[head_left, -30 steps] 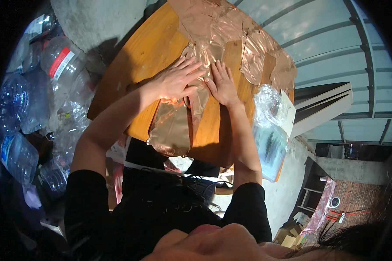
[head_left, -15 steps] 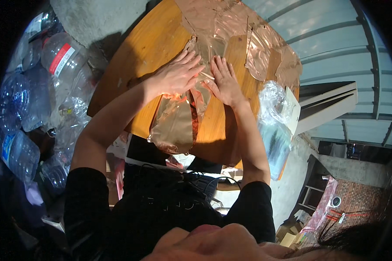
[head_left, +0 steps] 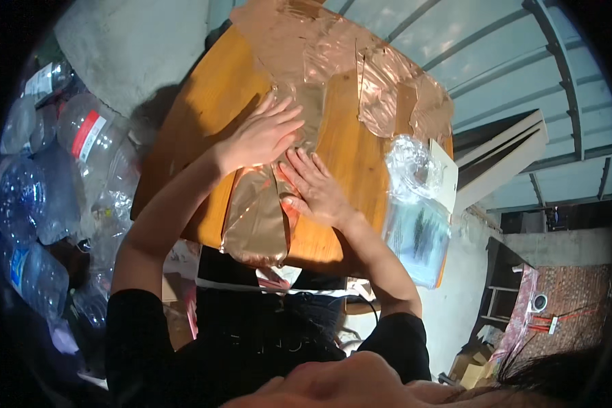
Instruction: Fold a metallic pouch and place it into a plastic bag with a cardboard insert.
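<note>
Copper-coloured shiny film (head_left: 255,217) runs as a wrinkled strip down the wooden tabletop (head_left: 353,177) to its near edge. My left hand (head_left: 262,136) lies flat across this strip, fingers stretched out and pointing away to the right. Lower down, my right hand (head_left: 316,189) rests on the strip's right side with its fingers spread. Its fingertips come close to the left hand's palm side. Neither hand grips anything. The film under both palms is hidden. More of the same film (head_left: 333,44) covers the far end of the table in creased, overlapping pieces.
Clear plastic bottles (head_left: 81,136) pile up left of the table. On its right edge sit crumpled clear plastic wrap (head_left: 411,170) and a bluish plastic-wrapped packet (head_left: 418,238). Beyond stands a pale board-like box (head_left: 503,156) against a ribbed metal wall (head_left: 523,75).
My right hand has slid toward me and leftward along the strip. The left hand keeps roughly its place on the film. The whole view has shifted a little.
</note>
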Motion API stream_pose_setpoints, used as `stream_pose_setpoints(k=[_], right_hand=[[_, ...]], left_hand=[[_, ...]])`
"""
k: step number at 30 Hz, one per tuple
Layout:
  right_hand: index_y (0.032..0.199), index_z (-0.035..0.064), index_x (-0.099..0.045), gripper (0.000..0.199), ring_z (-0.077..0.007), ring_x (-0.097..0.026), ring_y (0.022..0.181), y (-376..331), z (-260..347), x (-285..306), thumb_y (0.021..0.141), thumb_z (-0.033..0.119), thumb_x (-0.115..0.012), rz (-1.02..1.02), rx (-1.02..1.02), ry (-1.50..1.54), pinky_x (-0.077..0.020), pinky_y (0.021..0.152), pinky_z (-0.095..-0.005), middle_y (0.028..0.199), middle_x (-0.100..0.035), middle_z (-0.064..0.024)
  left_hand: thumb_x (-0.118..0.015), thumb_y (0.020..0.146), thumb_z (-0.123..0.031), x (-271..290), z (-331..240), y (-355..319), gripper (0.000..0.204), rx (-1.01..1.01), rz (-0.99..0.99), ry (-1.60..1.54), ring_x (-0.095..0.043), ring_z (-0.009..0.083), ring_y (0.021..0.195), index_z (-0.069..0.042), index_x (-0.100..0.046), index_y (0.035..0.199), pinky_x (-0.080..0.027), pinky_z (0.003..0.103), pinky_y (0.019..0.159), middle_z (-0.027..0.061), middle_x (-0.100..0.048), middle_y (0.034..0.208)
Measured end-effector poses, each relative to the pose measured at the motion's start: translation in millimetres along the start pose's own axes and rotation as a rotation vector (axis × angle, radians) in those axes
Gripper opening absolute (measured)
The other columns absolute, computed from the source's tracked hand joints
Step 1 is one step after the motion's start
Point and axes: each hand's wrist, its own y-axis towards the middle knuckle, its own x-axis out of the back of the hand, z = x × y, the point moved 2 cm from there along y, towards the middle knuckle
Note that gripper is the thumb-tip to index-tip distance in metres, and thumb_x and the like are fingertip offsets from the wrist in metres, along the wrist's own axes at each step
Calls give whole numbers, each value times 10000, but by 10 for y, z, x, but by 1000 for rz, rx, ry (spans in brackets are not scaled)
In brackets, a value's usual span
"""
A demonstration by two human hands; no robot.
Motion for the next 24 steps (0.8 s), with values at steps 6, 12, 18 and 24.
stream_pose_setpoints(k=[6, 12, 18, 24], right_hand=[[1438, 106, -278, 654, -307, -129, 1407, 49, 2, 71, 916, 478, -410, 23, -28, 1, -70, 1143, -446, 1510, -185, -147], [1433, 121, -299, 646, -303, -149, 1404, 48, 12, 44, 902, 455, -452, -12, -10, 33, -85, 1138, -459, 1507, -200, -140], [1419, 125, -331, 635, -305, -184, 1396, 71, 13, 111, 889, 439, -486, -63, 24, 32, -139, 1125, -467, 1501, -225, -135], [1431, 134, -307, 643, -302, -156, 1403, 67, -6, 103, 899, 465, -450, -36, 9, 29, -117, 1128, -469, 1504, -219, -126]], left_hand=[[-472, 911, -268, -250, -28, 551, 429, -261, 106, -1, -236, 273, 1378, -59, -500, 1285, -123, 483, 1132, 92, -356, 1445], [-393, 949, -373, -375, 94, 515, 497, -120, 295, 70, -154, 241, 1406, -150, -371, 1393, -87, 496, 1137, 43, -233, 1507], [-384, 958, -377, -290, 97, 558, 493, -70, 364, 225, -152, 242, 1405, -178, -352, 1408, -90, 498, 1138, 25, -222, 1511], [-358, 970, -371, -198, 131, 342, 466, -228, 259, 218, -176, 252, 1397, -177, -381, 1393, -93, 495, 1139, 36, -258, 1497]])
